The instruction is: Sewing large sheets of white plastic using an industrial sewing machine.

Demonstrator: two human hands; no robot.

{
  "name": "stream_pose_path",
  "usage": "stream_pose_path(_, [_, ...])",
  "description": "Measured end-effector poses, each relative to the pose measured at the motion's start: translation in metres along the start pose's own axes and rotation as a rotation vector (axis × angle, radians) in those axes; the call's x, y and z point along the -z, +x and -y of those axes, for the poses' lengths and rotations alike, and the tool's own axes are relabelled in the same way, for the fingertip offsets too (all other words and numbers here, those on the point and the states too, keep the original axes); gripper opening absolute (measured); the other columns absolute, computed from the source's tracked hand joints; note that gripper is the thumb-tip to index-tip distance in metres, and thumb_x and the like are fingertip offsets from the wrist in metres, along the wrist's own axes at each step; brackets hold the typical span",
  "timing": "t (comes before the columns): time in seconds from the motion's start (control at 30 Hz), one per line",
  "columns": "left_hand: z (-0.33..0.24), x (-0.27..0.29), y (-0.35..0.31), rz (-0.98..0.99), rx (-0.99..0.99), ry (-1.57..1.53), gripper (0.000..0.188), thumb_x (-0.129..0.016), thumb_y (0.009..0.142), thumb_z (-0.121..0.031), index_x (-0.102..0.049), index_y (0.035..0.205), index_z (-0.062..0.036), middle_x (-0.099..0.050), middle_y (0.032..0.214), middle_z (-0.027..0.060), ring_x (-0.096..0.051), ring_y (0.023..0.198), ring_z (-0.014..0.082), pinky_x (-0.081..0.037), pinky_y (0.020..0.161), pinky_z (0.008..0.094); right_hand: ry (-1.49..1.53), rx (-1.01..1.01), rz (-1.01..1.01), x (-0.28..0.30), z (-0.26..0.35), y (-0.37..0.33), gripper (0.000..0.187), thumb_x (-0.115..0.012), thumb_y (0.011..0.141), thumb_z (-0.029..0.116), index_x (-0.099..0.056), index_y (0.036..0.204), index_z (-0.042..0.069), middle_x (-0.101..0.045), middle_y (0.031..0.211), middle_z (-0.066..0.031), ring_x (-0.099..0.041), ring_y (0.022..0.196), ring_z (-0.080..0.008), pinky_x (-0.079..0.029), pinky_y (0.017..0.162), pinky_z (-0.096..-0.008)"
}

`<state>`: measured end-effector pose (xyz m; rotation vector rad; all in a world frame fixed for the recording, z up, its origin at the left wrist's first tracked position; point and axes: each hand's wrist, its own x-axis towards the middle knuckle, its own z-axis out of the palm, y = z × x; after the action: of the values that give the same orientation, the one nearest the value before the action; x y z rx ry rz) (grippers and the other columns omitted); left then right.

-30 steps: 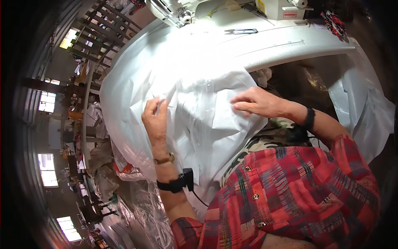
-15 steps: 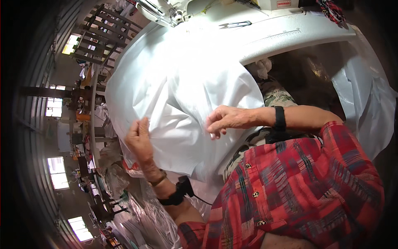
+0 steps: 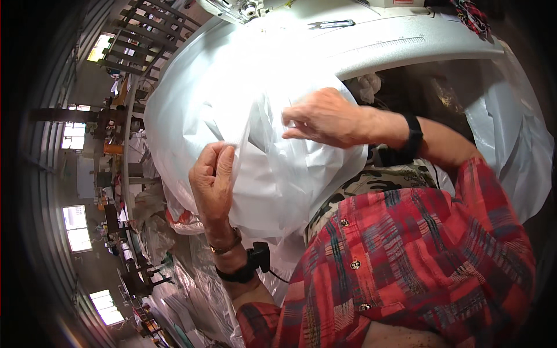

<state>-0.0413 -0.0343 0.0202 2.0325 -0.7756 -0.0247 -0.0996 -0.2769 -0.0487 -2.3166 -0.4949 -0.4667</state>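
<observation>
Head view | right hand point(image 3: 325, 119) has moved up nearer sewing machine point(image 3: 246, 10), fingers curled, grip unclear | left hand point(image 3: 212, 182) also higher, fingers apparently pinching white sheet point(image 3: 261, 200) | sheet across worktop point(image 3: 389, 53), handling now closer to machine

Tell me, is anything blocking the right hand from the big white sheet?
Nothing visible stands between the right hand and the white sheet; the hand is right over it. The small snips lie farther off on the table.
</observation>
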Motion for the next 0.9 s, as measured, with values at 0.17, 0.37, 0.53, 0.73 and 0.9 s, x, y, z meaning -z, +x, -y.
stream_pose_path(0.17, [-0.009, 0.006, 0.015, 0.018, -0.074, 0.11, 0.014, -0.061, 0.095, -0.011, -0.063, 0.09, 0.0023, -0.057, 0.072, -0.0025, -0.046, 0.067, 0.0048, -0.039, 0.059, 0.0213, -0.26, 0.21, 0.318, 0.005, -0.005, 0.065, 0.041, -0.068, 0.086, 0.035, -0.064, 0.096, -0.004, -0.061, 0.066, -0.0197, -0.063, 0.064, -0.0363, -0.05, 0.062, -0.0455])
stream_pose_path(0.37, [-0.013, 0.009, 0.021, 0.049, -0.004, 0.127, 0.016, -0.062, 0.095, -0.011, -0.063, 0.087, 0.0023, -0.057, 0.071, -0.0026, -0.045, 0.065, 0.0035, -0.038, 0.057, 0.0205, -0.194, -0.194, 0.703, -0.001, -0.018, 0.097, 0.044, -0.071, 0.081, 0.038, -0.066, 0.093, -0.004, -0.065, 0.059, -0.0135, -0.065, 0.055, -0.0248, -0.052, 0.052, -0.0358])
stream_pose_path(0.53, [-0.013, 0.007, 0.018, 0.084, -0.013, 0.084, 0.017, -0.062, 0.095, -0.013, -0.063, 0.086, 0.0024, -0.056, 0.07, -0.003, -0.046, 0.065, 0.0026, -0.038, 0.056, 0.0204, -0.096, -0.121, 0.697, -0.025, -0.019, 0.081, 0.034, -0.068, 0.082, 0.031, -0.065, 0.094, -0.001, -0.066, 0.058, -0.0101, -0.067, 0.056, -0.0214, -0.053, 0.057, -0.0344])
stream_pose_path(0.73, [-0.013, 0.006, 0.019, 0.091, -0.027, 0.099, 0.018, -0.062, 0.095, -0.013, -0.064, 0.086, 0.0025, -0.057, 0.069, -0.0028, -0.046, 0.064, 0.0028, -0.038, 0.056, 0.0205, -0.16, -0.154, 0.778, -0.032, -0.006, 0.085, 0.031, -0.069, 0.081, 0.029, -0.065, 0.07, 0.0, -0.067, 0.058, -0.0103, -0.067, 0.056, -0.0221, -0.053, 0.056, -0.0348])
stream_pose_path(0.9, [-0.006, 0.011, 0.013, 0.075, -0.017, 0.118, 0.019, -0.061, 0.095, -0.013, -0.062, 0.086, 0.0027, -0.055, 0.07, -0.0025, -0.044, 0.064, 0.0033, -0.037, 0.056, 0.0206, -0.033, -0.118, 0.932, -0.004, 0.03, 0.071, 0.028, -0.065, 0.083, 0.028, -0.065, 0.073, 0.002, -0.066, 0.057, -0.0089, -0.065, 0.054, -0.0192, -0.051, 0.054, -0.0329])
